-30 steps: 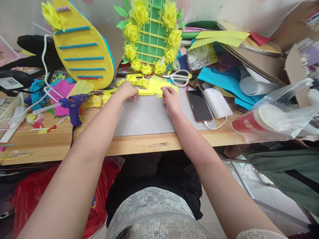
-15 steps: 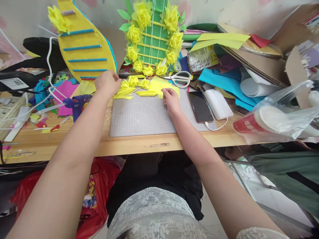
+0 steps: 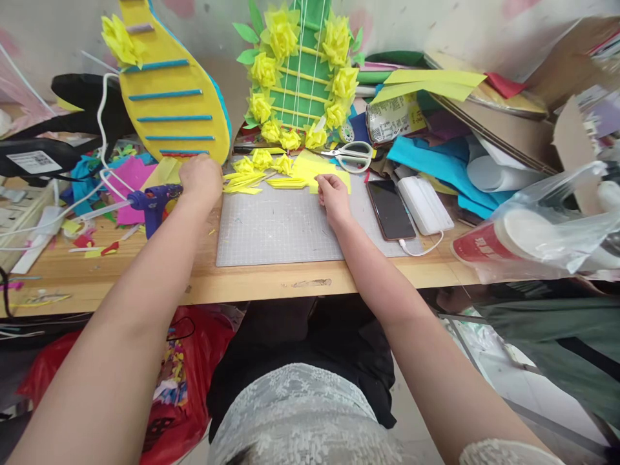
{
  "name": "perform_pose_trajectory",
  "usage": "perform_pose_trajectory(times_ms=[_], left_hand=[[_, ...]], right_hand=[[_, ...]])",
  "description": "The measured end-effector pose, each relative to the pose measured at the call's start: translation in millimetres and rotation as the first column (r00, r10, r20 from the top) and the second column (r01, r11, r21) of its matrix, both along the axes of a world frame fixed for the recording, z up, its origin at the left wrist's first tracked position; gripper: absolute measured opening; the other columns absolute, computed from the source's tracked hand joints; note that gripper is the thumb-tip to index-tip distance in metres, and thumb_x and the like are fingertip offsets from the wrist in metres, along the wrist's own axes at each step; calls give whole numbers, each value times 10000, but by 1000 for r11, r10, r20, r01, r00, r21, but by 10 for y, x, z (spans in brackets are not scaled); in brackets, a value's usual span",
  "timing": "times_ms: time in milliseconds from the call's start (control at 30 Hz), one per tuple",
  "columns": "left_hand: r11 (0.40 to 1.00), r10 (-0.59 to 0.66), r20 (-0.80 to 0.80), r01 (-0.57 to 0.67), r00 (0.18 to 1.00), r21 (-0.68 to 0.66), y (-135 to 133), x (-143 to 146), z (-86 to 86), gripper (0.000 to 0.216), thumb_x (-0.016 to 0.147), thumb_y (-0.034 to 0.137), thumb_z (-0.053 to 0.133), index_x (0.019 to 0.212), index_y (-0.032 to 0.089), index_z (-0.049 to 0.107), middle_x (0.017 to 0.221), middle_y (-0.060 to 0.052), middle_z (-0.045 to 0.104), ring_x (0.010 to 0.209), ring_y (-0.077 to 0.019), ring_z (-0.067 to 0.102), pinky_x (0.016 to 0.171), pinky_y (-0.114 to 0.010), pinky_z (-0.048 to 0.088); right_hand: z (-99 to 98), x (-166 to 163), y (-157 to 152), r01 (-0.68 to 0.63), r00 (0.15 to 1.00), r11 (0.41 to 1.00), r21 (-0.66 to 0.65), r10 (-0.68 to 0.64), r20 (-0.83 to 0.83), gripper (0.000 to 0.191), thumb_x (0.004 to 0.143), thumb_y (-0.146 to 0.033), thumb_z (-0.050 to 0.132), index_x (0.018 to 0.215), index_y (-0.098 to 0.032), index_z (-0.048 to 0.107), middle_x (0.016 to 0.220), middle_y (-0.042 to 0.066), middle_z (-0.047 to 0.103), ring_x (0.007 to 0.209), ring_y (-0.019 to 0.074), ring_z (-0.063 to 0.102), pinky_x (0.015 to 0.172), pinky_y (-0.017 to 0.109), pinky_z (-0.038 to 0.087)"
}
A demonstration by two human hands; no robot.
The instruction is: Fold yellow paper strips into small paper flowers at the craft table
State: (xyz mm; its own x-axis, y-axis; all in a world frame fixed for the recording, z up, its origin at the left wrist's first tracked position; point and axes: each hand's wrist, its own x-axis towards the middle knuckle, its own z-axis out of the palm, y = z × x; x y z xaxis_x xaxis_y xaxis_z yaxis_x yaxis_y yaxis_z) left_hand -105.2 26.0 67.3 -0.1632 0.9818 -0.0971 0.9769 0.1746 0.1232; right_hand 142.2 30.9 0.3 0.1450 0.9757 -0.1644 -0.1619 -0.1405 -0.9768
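My left hand (image 3: 201, 177) rests knuckles-up at the far left corner of the grey cutting mat (image 3: 281, 226), between a purple glue gun (image 3: 151, 200) and a small heap of yellow paper strips (image 3: 242, 184). Its fingers are hidden under the back of the hand. My right hand (image 3: 332, 192) sits on the mat with its fingers curled, pinching the edge of a yellow paper piece (image 3: 314, 168). Small yellow paper flowers (image 3: 264, 158) lie just beyond the strips.
A green guitar-shaped craft with yellow flowers (image 3: 300, 84) and a yellow craft with blue bars (image 3: 169, 103) stand behind. Scissors (image 3: 351, 154), a phone (image 3: 390, 208) and a white power bank (image 3: 423, 203) lie to the right. A plastic bag with a red cup (image 3: 523, 239) overhangs the table edge.
My left hand left the middle of the mat, swung left and up, then came down beside the glue gun. The yellow strips now lie further left. My right hand has barely moved.
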Motion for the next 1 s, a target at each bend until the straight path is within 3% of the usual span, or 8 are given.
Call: perform_pose_trajectory(times_ms=[100,267,367,567,667,733,833,1000], left_hand=[[990,72,-116,-57,991,128,-74,37,122,356,886,253,460,1102,32,638,1228,-177,572,1145,-310,499,955,-439,397],[885,-58,-18,60,998,461,-201,392,67,255,878,292,468,939,179,689,1082,-117,622,1074,-270,526,887,-401,402],[844,-258,-13,232,966,484,-253,752,-127,247,875,283,453,866,182,678,1024,-134,629,1018,-280,551,829,-417,406],[810,-408,108,305,906,501,-314,1160,-402,210,841,261,481,821,166,667,944,-116,641,961,-268,581,824,-402,429],[823,-406,145,292,902,488,-284,1066,-376,187,796,282,549,865,165,677,969,-112,648,966,-268,594,837,-388,445],[867,-298,195,179,935,465,-219,894,-332,200,806,261,531,919,175,672,985,-101,655,952,-252,605,837,-372,457],[912,-78,184,-4,980,410,-88,551,-284,250,795,195,519,1011,172,644,1052,-112,652,997,-262,601,871,-381,460],[964,25,53,-38,998,262,24,189,-298,329,765,136,530,1080,165,621,1173,-142,624,1125,-308,559,958,-429,433]], right_hand=[[-7,-3,-1,-3,1000,1000,14,3,27,124,845,-225,548,739,-184,499,530,-95,382,428,28,298,407,173,223],[43,-78,-104,-188,980,975,121,178,91,227,797,-377,648,763,-189,526,567,-80,457,445,28,355,407,171,279],[51,-167,-177,-328,942,936,130,314,118,316,763,-476,671,800,-186,551,601,-66,514,447,33,400,414,179,347],[-26,-241,-164,-206,973,978,32,202,115,273,849,-402,584,715,-188,479,600,-57,538,434,41,445,410,187,395],[-17,-220,-142,-144,984,989,-23,146,99,108,871,-239,537,786,-179,508,623,-57,559,423,39,445,417,186,393],[10,-206,-141,-135,987,990,-42,138,81,36,868,-179,505,837,-176,523,639,-56,573,416,35,430,415,181,377],[47,-191,-152,-136,986,988,-70,142,88,61,850,-138,489,814,-170,528,655,-56,561,422,28,415,415,179,352],[53,-180,-169,-158,978,985,-67,165,127,98,812,-93,487,818,-159,558,671,-63,506,447,31,421,434,194,368]])
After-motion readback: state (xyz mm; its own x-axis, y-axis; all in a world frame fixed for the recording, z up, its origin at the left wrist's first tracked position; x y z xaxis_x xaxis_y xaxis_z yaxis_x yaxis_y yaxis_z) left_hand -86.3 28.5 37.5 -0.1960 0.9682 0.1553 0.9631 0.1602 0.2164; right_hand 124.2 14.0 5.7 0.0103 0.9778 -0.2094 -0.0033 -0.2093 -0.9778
